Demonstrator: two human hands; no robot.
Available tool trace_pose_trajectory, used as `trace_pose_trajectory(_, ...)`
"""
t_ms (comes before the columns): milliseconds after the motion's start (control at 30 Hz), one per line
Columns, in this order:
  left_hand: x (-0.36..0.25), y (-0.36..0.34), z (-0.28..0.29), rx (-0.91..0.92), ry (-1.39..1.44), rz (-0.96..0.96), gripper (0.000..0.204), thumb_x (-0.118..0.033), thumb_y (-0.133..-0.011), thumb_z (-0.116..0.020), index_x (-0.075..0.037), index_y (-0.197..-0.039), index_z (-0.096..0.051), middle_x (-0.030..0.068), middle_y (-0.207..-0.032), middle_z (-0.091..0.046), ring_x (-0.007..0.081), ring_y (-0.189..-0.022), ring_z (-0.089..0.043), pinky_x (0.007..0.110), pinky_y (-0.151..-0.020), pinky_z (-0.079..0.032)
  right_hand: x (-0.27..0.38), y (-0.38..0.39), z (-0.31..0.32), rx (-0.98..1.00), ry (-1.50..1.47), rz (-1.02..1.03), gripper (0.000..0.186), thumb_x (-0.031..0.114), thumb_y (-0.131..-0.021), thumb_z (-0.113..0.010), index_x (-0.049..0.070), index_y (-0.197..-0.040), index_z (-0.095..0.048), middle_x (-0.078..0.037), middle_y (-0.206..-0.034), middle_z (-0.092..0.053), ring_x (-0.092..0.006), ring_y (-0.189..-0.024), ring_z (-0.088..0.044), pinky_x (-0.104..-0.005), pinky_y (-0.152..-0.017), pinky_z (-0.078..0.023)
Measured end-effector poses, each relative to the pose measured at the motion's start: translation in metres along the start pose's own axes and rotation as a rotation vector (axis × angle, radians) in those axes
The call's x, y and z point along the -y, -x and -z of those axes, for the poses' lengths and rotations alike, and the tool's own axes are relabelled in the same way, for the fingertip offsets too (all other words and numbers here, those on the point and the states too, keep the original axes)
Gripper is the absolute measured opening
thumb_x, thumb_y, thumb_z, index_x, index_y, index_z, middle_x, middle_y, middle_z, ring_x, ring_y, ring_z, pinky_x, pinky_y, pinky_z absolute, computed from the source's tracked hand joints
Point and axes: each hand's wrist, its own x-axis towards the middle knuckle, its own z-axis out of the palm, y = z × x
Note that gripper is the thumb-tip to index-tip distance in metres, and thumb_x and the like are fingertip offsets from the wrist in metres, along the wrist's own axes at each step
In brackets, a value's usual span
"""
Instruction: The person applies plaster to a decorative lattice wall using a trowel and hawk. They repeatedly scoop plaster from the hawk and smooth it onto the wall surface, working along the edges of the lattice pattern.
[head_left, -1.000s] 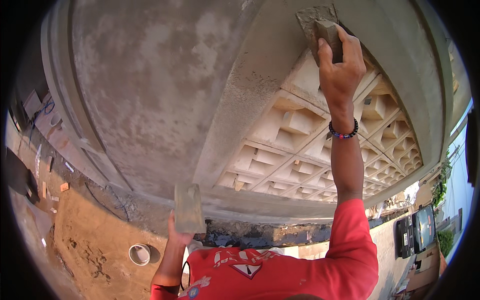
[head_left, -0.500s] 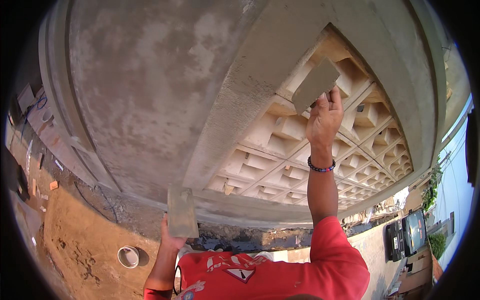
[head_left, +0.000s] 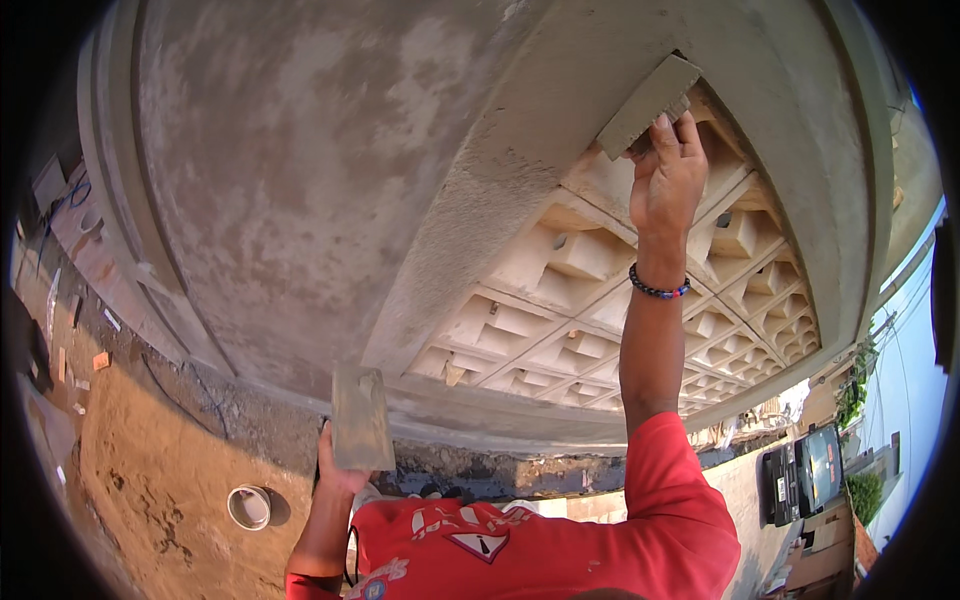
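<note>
i see the right hand (head_left: 670, 170) clamped on a float (head_left: 645, 108) above it, slanting up-right lengthwise; left hand (head_left: 342, 474) grips a board (head_left: 362, 420).

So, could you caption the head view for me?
Right hand holds a flat float at a corner of the block screen; left hand, a rectangular board.

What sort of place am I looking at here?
Probably an outdoor building site: a grey wall framing openwork blocks, bare sandy ground, and a flat tool in the right hand.
</note>
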Motion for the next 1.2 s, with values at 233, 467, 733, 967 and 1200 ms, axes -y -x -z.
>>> trace_pose_trajectory(233, -0.005, -0.003, -0.001, -0.006, 0.002, 0.041, 0.052, -0.046, -0.087, -0.049, -0.010, -0.123, -0.055, 0.0090, -0.117, -0.062, 0.0267, -0.105, -0.060, 0.043, -0.089, -0.049, -0.031, 0.070, -0.014, -0.061, 0.093, -0.147, 0.028, 0.012, -0.094, -0.055, -0.001, -0.119, -0.051, -0.005, -0.098, -0.062, -0.0124, -0.082, -0.059, -0.0267, -0.066, -0.050)
trace_pose_trajectory(467, -0.002, -0.013, 0.001, -0.020, 0.010, 0.031, 0.051, -0.046, -0.089, -0.046, -0.009, -0.123, -0.055, 0.0087, -0.116, -0.062, 0.0260, -0.104, -0.060, 0.041, -0.088, -0.050, -0.066, 0.176, 0.008, -0.050, 0.219, -0.369, 0.047, 0.012, -0.089, -0.063, -0.009, -0.128, -0.046, -0.011, -0.104, -0.061, -0.0124, -0.093, -0.059, -0.0250, -0.076, -0.050)
trace_pose_trajectory(733, -0.002, -0.008, -0.015, -0.016, 0.011, 0.034, 0.042, -0.037, -0.091, -0.042, -0.008, -0.117, -0.058, 0.0084, -0.110, -0.064, 0.0248, -0.100, -0.062, 0.040, -0.086, -0.050, 0.019, 0.045, 0.012, -0.175, 0.871, 0.540, 0.034, 0.007, -0.082, -0.068, -0.003, -0.113, -0.059, -0.008, -0.097, -0.062, -0.0152, -0.080, -0.057, -0.0268, -0.069, -0.046)
trace_pose_trajectory(967, 0.003, -0.004, -0.018, -0.028, 0.037, 0.047, 0.042, -0.036, -0.091, -0.043, -0.008, -0.116, -0.059, 0.0074, -0.111, -0.064, 0.0248, -0.101, -0.061, 0.041, -0.089, -0.048, 0.002, 0.012, -0.009, -0.050, 1.161, 0.705, 0.036, 0.005, -0.077, -0.066, 0.000, -0.112, -0.060, -0.013, -0.093, -0.059, -0.0275, -0.082, -0.057, -0.0352, -0.072, -0.047)
trace_pose_trajectory(1200, -0.005, 0.007, -0.008, -0.048, 0.043, -0.007, 0.046, -0.041, -0.091, -0.042, -0.009, -0.119, -0.058, 0.0074, -0.114, -0.063, 0.0258, -0.103, -0.060, 0.043, -0.089, -0.048, -0.048, 0.123, -0.027, 0.515, 1.160, 0.473, 0.042, 0.004, -0.073, -0.066, 0.001, -0.114, -0.058, -0.013, -0.089, -0.054, -0.0294, -0.081, -0.054, -0.0390, -0.071, -0.046)
